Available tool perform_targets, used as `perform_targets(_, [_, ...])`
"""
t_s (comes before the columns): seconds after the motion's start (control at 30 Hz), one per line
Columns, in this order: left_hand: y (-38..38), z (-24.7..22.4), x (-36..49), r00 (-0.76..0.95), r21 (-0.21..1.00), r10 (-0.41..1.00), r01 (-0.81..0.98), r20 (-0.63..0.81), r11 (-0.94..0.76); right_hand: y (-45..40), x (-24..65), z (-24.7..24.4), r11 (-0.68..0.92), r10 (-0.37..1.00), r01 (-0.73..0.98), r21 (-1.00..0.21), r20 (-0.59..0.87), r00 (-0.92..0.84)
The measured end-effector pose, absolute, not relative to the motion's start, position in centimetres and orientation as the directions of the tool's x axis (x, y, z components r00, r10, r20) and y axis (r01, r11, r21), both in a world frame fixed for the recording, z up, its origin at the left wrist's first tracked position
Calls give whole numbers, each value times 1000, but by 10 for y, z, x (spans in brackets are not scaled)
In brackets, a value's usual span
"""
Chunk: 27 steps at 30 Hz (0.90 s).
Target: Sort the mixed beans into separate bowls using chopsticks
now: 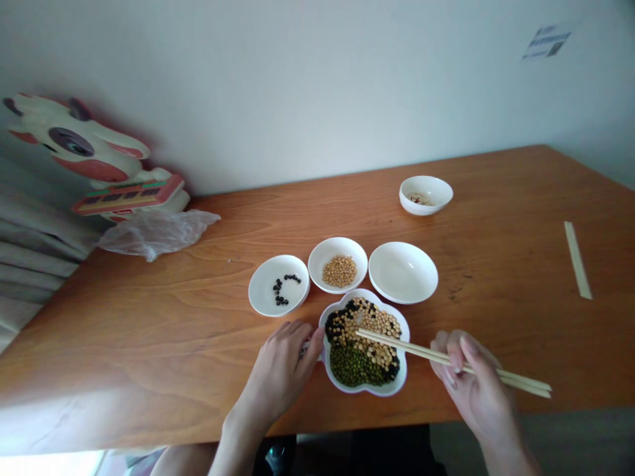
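The right hand (471,383) has a pair of chopsticks (454,362) pinched between thumb and fingers, and the tips hover right over the mixed beans in the scalloped dish (407,370)! Those tips sit close together, over the pale beans (384,322). Over on the other side, the left hand (285,363) grips the dish by its left edge, thumb against the rim, fingers curled. Inside the dish, green beans (354,367) fill the near left part, pale beans spread across the middle and right, and black beans (337,328) show at the far left and near right.

Just beyond, three white bowls line up on the wooden surface (173,357): the left bowl (262,291) with a few black beans scattered in it, the middle bowl (317,261) with a heap of pale ones, and the right bowl (401,268) with nothing visible inside. Farther back stands another white bowl (434,192) holding some small reddish-brown bits. Out to the far right lies a flat, pale strip (578,260). And at the far left, a cow-shaped toy (114,158) with a keyboard leans near the wall (297,86), a crumpled clear plastic bag (159,231) right in front of it!
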State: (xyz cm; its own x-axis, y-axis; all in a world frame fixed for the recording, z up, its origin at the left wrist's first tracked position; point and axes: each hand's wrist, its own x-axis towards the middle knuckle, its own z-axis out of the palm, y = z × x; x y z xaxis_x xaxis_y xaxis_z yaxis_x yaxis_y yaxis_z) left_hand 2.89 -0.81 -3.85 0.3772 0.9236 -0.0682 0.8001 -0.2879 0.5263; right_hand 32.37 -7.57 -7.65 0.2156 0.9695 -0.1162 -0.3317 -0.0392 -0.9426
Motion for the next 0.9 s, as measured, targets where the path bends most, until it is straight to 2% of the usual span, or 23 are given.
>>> perform_targets(0.13, [-25, -41, 31, 196, 638, 976, 764, -93, -93, -82, 312, -82, -72, 964, -345, -936, -154, 216])
perform_targets(0.3, [-37, -42, 31, 80, 703, 992, 711, -95, 10, -78, 311, -80, -86, 969, -342, -936, -159, 189])
perform_targets(0.67, [-39, -68, 32, -52, 787, 999, 616, -12, 42, -67, 312, -95, -12, 971, -364, -931, -98, 217])
perform_targets(0.9, [-42, -75, 35, -92, 812, 996, 582, 12, 44, -67, 314, -98, -50, 967, -396, -917, -143, 210])
